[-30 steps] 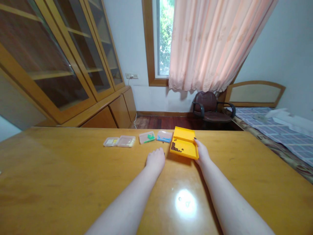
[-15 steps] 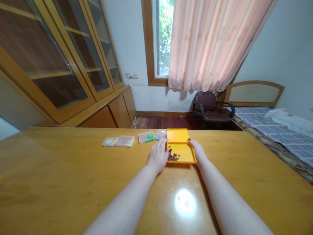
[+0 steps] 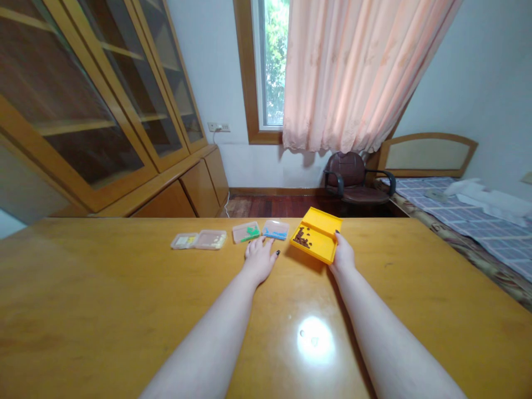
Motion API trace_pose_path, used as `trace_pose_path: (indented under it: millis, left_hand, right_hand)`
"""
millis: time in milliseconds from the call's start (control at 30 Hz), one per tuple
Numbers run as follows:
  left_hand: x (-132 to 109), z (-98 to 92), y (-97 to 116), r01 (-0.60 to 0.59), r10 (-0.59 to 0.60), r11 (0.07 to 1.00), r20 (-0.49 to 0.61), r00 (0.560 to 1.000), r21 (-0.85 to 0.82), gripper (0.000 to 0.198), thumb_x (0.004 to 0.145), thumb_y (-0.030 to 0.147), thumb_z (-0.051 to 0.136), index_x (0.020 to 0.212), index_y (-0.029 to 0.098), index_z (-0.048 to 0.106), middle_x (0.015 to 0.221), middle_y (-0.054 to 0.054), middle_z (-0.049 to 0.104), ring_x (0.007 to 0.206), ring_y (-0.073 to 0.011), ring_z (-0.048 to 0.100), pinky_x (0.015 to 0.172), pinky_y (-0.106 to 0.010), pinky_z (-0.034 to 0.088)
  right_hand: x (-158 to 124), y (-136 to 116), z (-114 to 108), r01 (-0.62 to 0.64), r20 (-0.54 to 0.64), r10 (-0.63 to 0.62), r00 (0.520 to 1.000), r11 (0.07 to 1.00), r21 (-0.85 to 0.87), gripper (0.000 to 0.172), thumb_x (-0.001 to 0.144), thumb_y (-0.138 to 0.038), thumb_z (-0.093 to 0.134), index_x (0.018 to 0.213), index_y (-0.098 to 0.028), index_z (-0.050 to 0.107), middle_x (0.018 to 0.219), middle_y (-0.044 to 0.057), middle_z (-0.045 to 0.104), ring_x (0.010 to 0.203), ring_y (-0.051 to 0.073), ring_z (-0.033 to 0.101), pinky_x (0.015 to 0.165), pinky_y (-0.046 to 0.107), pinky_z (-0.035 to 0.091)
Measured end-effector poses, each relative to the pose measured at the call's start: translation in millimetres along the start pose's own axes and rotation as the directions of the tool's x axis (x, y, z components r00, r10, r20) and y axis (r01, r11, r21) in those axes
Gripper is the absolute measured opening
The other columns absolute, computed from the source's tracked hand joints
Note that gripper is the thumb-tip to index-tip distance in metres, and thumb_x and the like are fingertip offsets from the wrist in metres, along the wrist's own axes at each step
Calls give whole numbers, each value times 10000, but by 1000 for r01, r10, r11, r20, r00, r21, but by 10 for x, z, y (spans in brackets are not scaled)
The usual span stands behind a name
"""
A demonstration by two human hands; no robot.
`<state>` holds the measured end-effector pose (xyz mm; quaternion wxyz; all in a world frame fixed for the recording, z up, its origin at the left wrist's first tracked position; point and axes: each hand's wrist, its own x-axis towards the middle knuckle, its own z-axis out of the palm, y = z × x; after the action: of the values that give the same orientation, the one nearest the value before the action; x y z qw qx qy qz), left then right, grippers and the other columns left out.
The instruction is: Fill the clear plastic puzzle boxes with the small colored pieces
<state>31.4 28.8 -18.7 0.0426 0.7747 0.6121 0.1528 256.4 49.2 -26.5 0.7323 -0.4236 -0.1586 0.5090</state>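
My right hand (image 3: 343, 254) grips the right side of a yellow box (image 3: 322, 244), thumb on its rim. The box is tilted, its hinged lid folded back on the far side. Small dark brown pieces (image 3: 302, 239) lie gathered toward its left end. My left hand (image 3: 258, 260) is open, fingers spread, and holds nothing. Its fingertips are close to a clear case with green pieces (image 3: 246, 233) and a clear case with blue pieces (image 3: 276, 230); whether they touch either one I cannot tell.
To the left, an open clear case (image 3: 210, 239) holds pale and yellow pieces. Everything stands on a wide wooden table (image 3: 103, 288), the cases near its far edge. Beyond are a brown office chair (image 3: 349, 176), a bed (image 3: 499, 213) and a glass-fronted cabinet (image 3: 152, 158).
My left hand has let go of the yellow box and moved left toward the clear cases. My right hand has turned and tilted the box, uncovering the case with blue pieces.
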Motion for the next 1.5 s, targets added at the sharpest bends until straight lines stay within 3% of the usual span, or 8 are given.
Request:
trace_pose_path:
  millis: [167,333,433,833,967,1200,1433,1500]
  left_hand:
    - [-3,-3,-17,12,-12,1000,-25,1000,-1,390,820,382,466,1188,252,492,1292,-99,414,1189,-261,348,998,-425,246]
    - [-12,-88,13,6,-7,1000,-67,998,-17,156,815,279,483,901,212,594,1007,-62,557,1004,-212,461,874,-349,355]
    - [-6,-112,21,-9,9,1000,-41,999,-10,100,799,254,516,834,195,590,909,-52,570,936,-197,485,825,-325,371]
    - [37,-89,5,58,-58,997,-6,998,-49,152,856,258,434,905,200,566,908,-41,606,881,-183,520,754,-294,369]
    - [19,-96,15,24,-24,1000,18,1000,-16,151,830,315,487,896,210,573,925,-42,600,911,-208,502,771,-316,362]
    - [29,-74,-8,26,-26,1000,53,998,1,108,824,267,495,848,200,576,894,-45,599,894,-209,499,761,-322,357]
    - [41,-77,-27,48,-53,997,-80,995,-55,162,845,251,449,958,213,559,938,-43,594,902,-196,499,757,-306,360]
    - [36,-69,-36,25,-29,998,-72,997,-57,161,824,252,485,961,231,568,946,-35,597,926,-201,491,776,-311,354]
  right_hand:
    - [-58,-73,60,-112,-67,117,991,990,82,245,755,-255,490,965,-152,565,881,59,683,803,214,655,753,398,533]
    - [-83,-109,85,-132,-102,144,984,985,114,254,759,-249,488,980,-149,566,884,62,684,819,221,653,756,403,534]
    - [-61,-93,64,-117,-115,128,985,988,98,239,764,-241,489,970,-151,567,876,54,685,810,222,654,760,411,534]
    - [-24,-70,39,-134,-92,144,985,985,108,253,787,-240,465,992,-132,568,879,66,685,775,222,658,765,428,525]
    - [-6,-59,29,-153,-78,162,984,982,109,266,797,-245,452,1009,-133,565,885,70,683,770,220,658,763,428,524]
    - [-18,-67,36,-148,-81,156,984,984,100,264,793,-241,458,1009,-136,566,885,67,684,769,216,658,763,423,524]
    - [-33,-74,38,-147,-85,155,984,984,97,268,788,-243,468,1012,-134,566,896,72,682,774,217,658,773,425,520]
    - [-41,-79,44,-145,-92,154,984,985,97,266,786,-241,470,1009,-132,567,890,72,682,771,218,658,774,427,519]
